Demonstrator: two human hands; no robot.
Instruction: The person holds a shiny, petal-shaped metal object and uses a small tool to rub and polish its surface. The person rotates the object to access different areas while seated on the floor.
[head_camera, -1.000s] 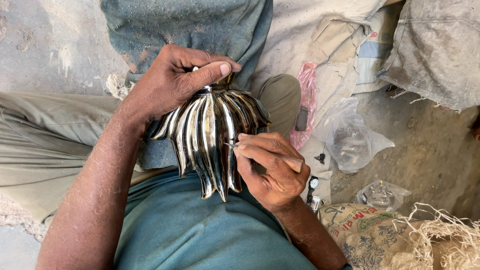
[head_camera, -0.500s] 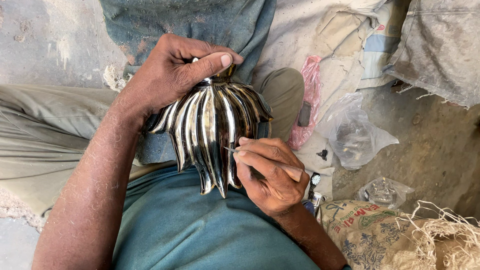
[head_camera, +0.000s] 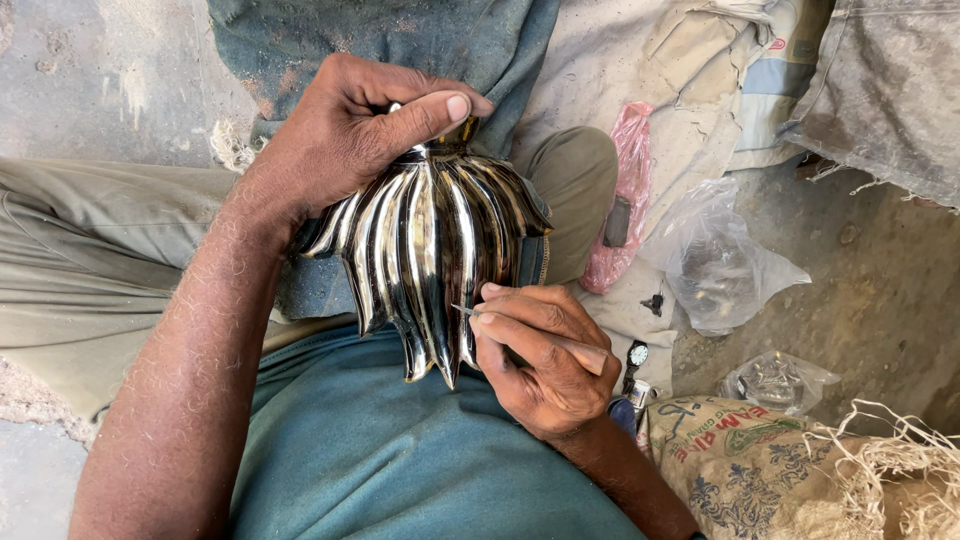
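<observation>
Centre of frame: fluted metal piece (head_camera: 430, 260), polished silver, ribs fanning down to pointed tips, resting in the person's lap over the teal shirt (head_camera: 380, 460).

Left hand (head_camera: 350, 135), upper centre: closed over the narrow top of the piece, thumb laid across the front, fingers wrapped behind. Forearm runs down to the lower left.

Right hand (head_camera: 545, 360), just right of centre and below: fingers pinched shut on a thin pointed tool (head_camera: 468, 311). Tool tip touches the lower right ribs of the piece. How far the tool runs back inside the grip I can't tell.

Around it:
- Khaki trouser leg (head_camera: 90, 250) at left, knee also showing behind the piece at upper right.
- Pink plastic bag (head_camera: 625, 190) right of the knee, clear plastic bag (head_camera: 715, 260) just beside it.
- Wristwatch (head_camera: 637, 355) near the right hand's knuckles.
- Second small clear bag (head_camera: 775, 380) further right on the ground.
- Printed sack (head_camera: 740, 460) at lower right, frayed straw-coloured fibres (head_camera: 890, 460) at its edge.
- Grey cloth (head_camera: 880, 90) in the upper right corner.
</observation>
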